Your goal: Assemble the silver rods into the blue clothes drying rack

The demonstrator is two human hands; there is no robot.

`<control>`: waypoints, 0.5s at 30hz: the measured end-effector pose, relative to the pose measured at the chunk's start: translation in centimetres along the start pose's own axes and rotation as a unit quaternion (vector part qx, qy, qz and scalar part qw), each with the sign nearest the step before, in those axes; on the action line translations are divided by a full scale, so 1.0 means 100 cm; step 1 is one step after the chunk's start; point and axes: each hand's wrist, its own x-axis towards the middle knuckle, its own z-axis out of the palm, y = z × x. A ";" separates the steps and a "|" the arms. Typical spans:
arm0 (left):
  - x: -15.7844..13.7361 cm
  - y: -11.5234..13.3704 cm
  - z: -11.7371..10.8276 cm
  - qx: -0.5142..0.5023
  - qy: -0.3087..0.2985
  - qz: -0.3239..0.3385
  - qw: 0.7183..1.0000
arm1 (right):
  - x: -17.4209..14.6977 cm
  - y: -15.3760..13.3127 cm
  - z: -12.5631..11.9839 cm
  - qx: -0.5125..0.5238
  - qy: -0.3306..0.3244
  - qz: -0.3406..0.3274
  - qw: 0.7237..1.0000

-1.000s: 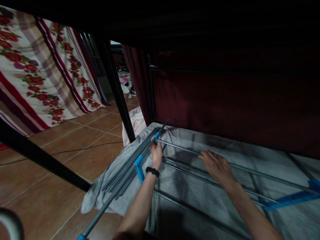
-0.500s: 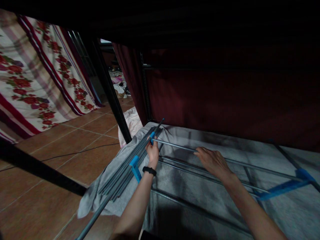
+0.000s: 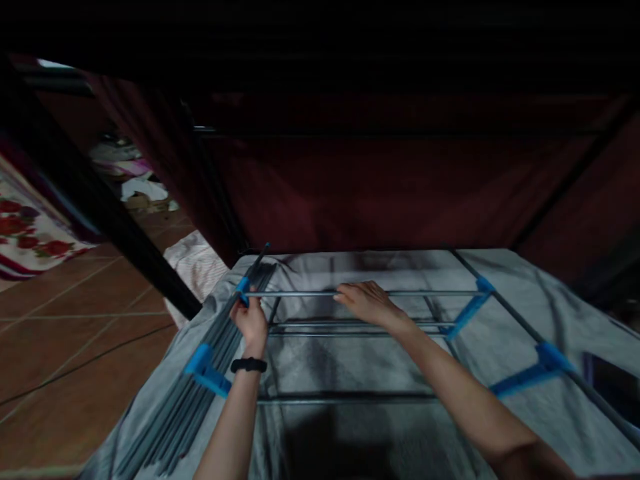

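Observation:
My left hand (image 3: 250, 321), with a black band on its wrist, is closed around a blue plastic connector (image 3: 243, 287) at the left end of a thin grey metal tube (image 3: 300, 293). Farther along that tube, my right hand (image 3: 367, 301) curls over it; the thumb is hidden. The tube reaches across to another blue connector (image 3: 484, 287) on the right side pole (image 3: 517, 323). More crossbars (image 3: 320, 400) lie nearer me, with blue brackets (image 3: 203, 363) at the sides. Beside my left hand lies a bundle of loose grey tubes (image 3: 185, 413).
A grey blanket (image 3: 400, 270) lies under the frame. Dark red curtain (image 3: 350, 193) closes off the back. A black post (image 3: 115, 207) stands at left, and a dark beam (image 3: 320, 67) runs overhead. A dark flat device (image 3: 613, 387) rests at right; a cable (image 3: 95, 357) crosses the tiled floor.
My view has swung right, bringing the right side of the frame and the dark device into sight. Both hands keep their places on the connector and the tube.

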 end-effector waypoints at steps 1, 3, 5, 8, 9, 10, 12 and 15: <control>0.001 0.001 0.000 0.012 0.006 -0.004 1.000 | -0.001 -0.001 0.002 0.001 0.018 0.001 1.000; 0.003 0.001 0.001 0.029 0.002 -0.008 1.000 | -0.006 -0.001 0.006 -0.007 0.062 -0.013 0.998; 0.004 0.000 0.001 0.039 0.003 -0.005 0.999 | -0.012 0.001 0.011 -0.028 0.103 -0.036 0.994; 0.007 -0.004 0.003 0.042 0.021 0.003 0.999 | -0.021 0.008 0.015 -0.059 0.148 -0.031 0.987; 0.008 -0.006 0.004 0.043 0.024 0.006 0.999 | -0.023 0.011 0.017 -0.068 0.156 -0.016 0.985; 0.009 -0.009 0.005 0.044 0.026 0.008 0.999 | -0.024 0.013 0.018 -0.075 0.160 0.001 0.984; 0.011 -0.013 0.007 0.040 0.030 0.014 0.999 | -0.024 0.018 0.021 -0.082 0.157 0.026 0.984; 0.014 -0.019 0.011 0.001 0.044 0.026 0.999 | -0.019 0.021 0.024 -0.080 0.139 0.035 0.986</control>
